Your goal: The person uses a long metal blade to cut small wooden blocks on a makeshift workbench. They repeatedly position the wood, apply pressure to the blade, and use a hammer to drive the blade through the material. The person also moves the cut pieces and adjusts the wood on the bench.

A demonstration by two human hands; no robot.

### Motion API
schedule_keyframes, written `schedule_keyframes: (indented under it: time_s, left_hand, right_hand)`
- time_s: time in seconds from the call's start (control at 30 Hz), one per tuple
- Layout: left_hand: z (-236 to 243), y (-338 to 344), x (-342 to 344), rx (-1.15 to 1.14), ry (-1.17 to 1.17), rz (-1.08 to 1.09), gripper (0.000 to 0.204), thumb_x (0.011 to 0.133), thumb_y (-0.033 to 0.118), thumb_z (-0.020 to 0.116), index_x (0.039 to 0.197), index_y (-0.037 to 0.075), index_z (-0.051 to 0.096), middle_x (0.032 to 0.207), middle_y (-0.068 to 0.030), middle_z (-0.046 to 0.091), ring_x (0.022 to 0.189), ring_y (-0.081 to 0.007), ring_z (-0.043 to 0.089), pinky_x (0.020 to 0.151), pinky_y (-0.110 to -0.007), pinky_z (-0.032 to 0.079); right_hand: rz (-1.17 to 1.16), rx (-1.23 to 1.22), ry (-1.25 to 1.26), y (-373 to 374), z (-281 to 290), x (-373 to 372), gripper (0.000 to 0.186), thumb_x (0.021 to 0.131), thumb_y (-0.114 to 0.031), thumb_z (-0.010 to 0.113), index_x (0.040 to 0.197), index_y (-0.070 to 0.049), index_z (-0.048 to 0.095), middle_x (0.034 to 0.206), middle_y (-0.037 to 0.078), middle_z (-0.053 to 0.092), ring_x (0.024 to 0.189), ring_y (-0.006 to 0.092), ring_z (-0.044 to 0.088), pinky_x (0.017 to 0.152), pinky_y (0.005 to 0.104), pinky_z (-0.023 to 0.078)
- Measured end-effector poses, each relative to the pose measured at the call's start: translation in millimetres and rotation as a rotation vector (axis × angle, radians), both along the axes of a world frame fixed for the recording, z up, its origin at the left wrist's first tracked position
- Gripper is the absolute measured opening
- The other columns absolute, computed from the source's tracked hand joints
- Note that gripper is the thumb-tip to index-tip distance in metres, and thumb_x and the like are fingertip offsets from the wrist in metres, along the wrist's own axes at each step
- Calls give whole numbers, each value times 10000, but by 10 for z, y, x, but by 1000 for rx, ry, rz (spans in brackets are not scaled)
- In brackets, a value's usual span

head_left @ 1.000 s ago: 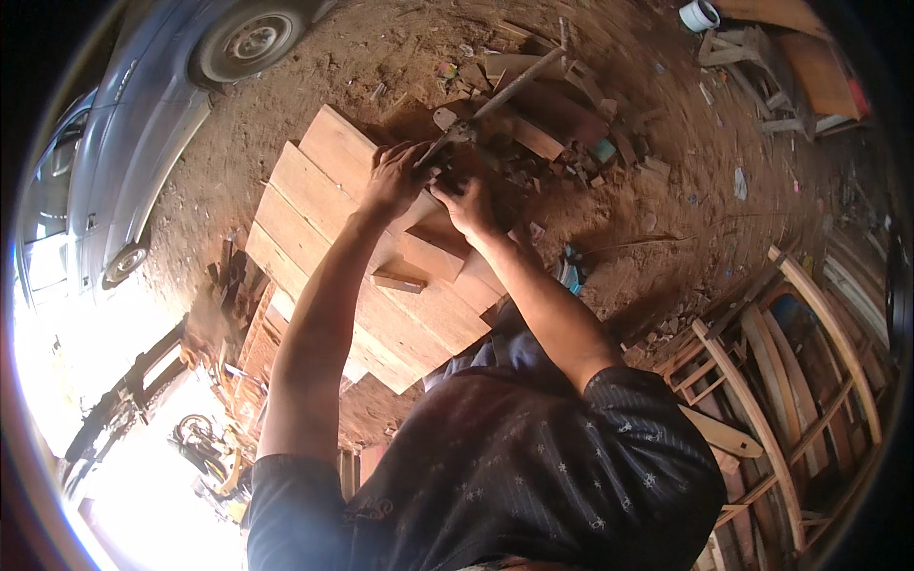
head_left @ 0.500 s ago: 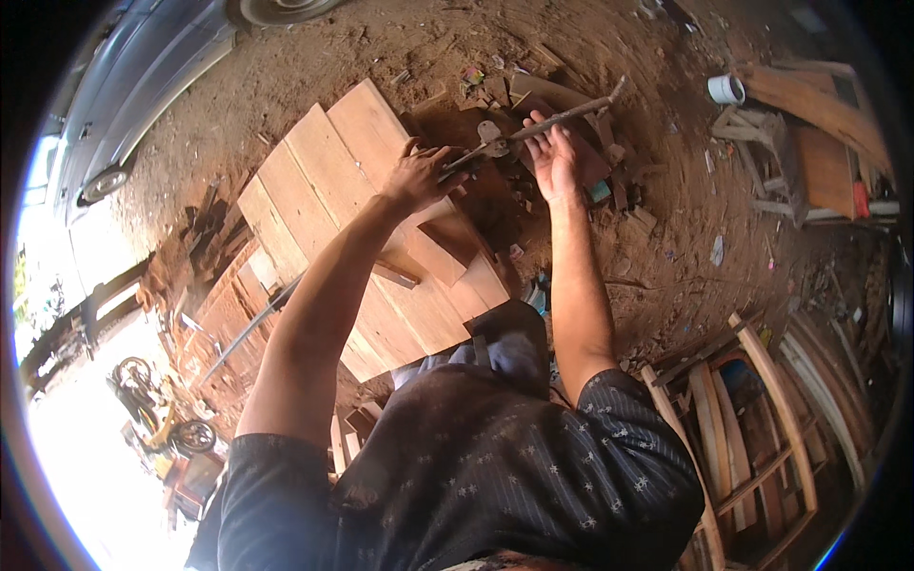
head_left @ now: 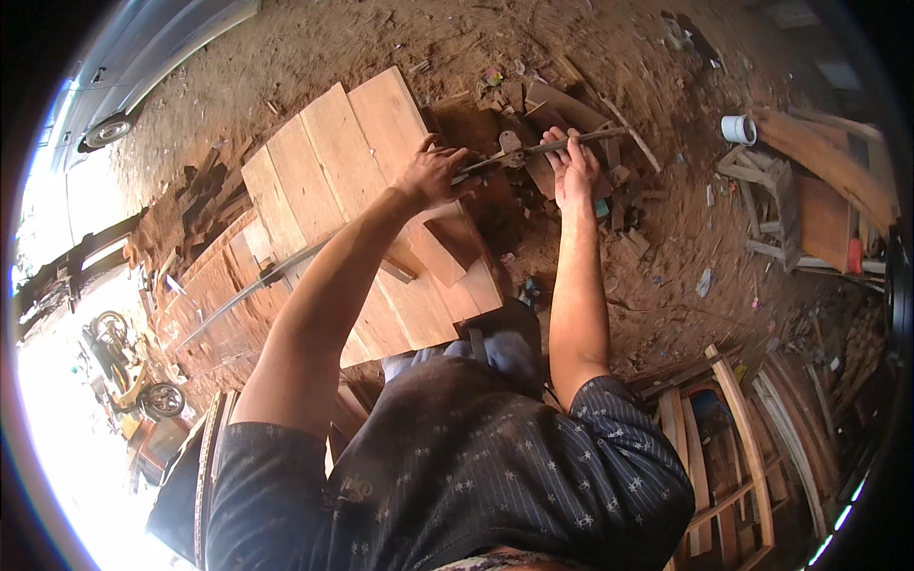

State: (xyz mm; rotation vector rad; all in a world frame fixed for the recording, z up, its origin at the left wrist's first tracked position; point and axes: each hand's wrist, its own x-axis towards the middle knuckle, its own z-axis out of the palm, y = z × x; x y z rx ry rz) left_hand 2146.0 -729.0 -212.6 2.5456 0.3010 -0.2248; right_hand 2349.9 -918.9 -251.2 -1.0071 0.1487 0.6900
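Observation:
A long metal bar clamp (head_left: 303,257) lies slantwise over a panel of joined wooden boards (head_left: 319,157), with a flat metal jaw (head_left: 511,149) just past the panel's right edge. My left hand (head_left: 428,174) is closed around the clamp's bar at that edge, its fingers partly bent; the grip's underside is hidden. Farther right, my right hand (head_left: 575,173) has its palm turned up and its fingers curled about the thin end of the clamp. A short wooden block (head_left: 443,252) sits on the panel close to me, below the left hand.
Wood scraps (head_left: 624,176) litter the dirt floor beyond my right hand. A wooden stool-like frame (head_left: 776,205) with a white cup-shaped container (head_left: 738,129) near it stands at the right. Wooden frames (head_left: 738,419) lie at lower right. A vehicle (head_left: 133,86) and a motorcycle (head_left: 133,371) are at the left.
The clamp's right end has swung down to a flatter slant. My right hand's fingers have gone from nearly straight to curled about it. The whole view has shifted slightly.

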Motion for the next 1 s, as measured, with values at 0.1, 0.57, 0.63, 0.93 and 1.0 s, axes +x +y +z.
schedule_keyframes:
  time_s: [0.1, 0.57, 0.63, 0.93, 1.0]
  left_hand:
    - [50, 4, 33, 10, 56, -8, 600, 925, 504, 645, 1390, 138, 547, 1219, -154, 696, 1223, -281, 621, 1222, -499, 221]
    - [-61, -32, -15, 89, 11, 32, 828, 862, 584, 676, 1398, -25, 512, 1217, -207, 687, 1248, -309, 606, 1246, -490, 202]
    - [-76, -6, -22, 88, 103, 20, 851, 860, 634, 643, 1419, 9, 499, 1251, -203, 674, 1275, -304, 588, 1246, -484, 204]
    - [-143, 4, -13, 123, 76, -25, 815, 867, 652, 632, 1414, 59, 518, 1210, -176, 693, 1238, -284, 614, 1233, -467, 242]
    - [-89, 3, 11, 139, 79, -40, 804, 866, 646, 641, 1408, 66, 517, 1184, -173, 700, 1219, -280, 625, 1229, -467, 251]
  right_hand:
    - [-6, -179, -39, 8, 15, -16, 362, 1019, -208, 635, 1203, 89, 542, 1111, 215, 684, 1026, 312, 707, 919, 466, 612]
    - [174, -235, -25, -149, 126, 140, 441, 1032, -304, 614, 1245, 69, 515, 1121, 211, 673, 1010, 282, 696, 872, 416, 612]
    - [135, -530, -236, -336, 218, 227, 480, 1030, -346, 612, 1277, 53, 510, 1165, 212, 651, 1011, 278, 691, 853, 404, 601]
    - [546, -777, -1052, -783, 107, 1519, 541, 1104, -425, 365, 1245, 13, 649, 1144, 177, 683, 1110, 297, 634, 962, 429, 472]
    - [595, -807, -1031, -664, 18, 1723, 529, 1074, -463, 451, 974, -1, 688, 763, 108, 665, 719, 233, 656, 669, 390, 505]
